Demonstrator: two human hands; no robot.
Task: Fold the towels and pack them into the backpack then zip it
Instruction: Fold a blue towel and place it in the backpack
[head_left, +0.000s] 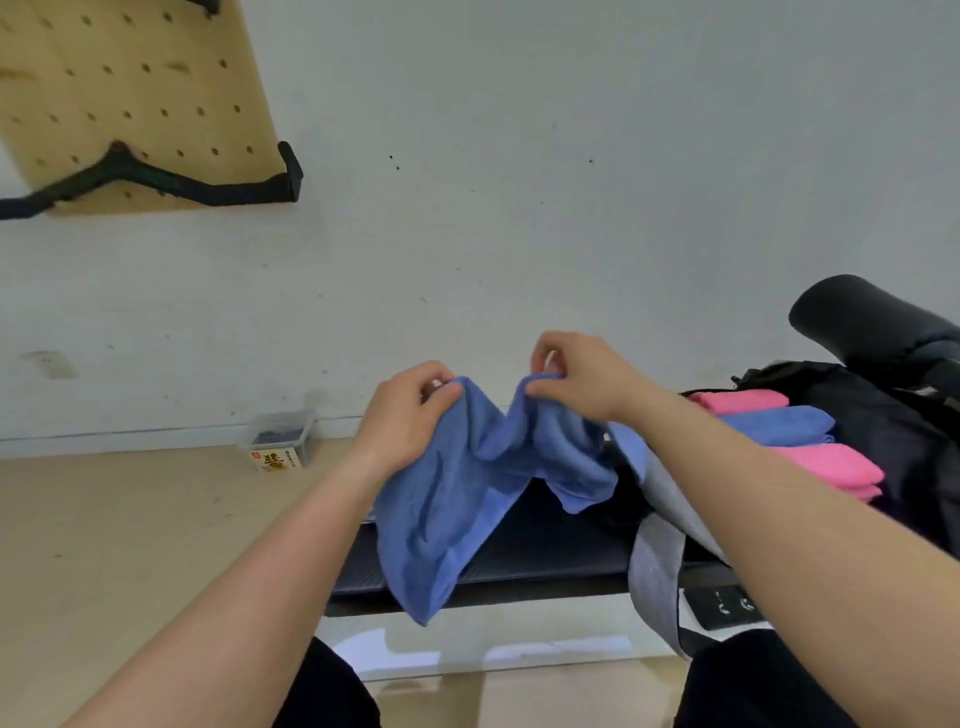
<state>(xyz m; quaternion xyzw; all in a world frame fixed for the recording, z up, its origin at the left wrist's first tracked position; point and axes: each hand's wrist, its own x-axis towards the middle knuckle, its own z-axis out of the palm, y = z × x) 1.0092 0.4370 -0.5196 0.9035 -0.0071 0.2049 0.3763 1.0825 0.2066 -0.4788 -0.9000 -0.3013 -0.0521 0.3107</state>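
Hands are holding a blue towel (467, 483) above a black table (545, 551). The left hand (410, 415) is pinching one top corner and the right hand (582, 384) is pinching the other, so the cloth is sagging between them and hanging past the table's near edge. A grey towel (657, 566) is draping over that edge on the right. Further right, folded towels (779, 423), pink and blue, are lying in a row against the black backpack (883, 410).
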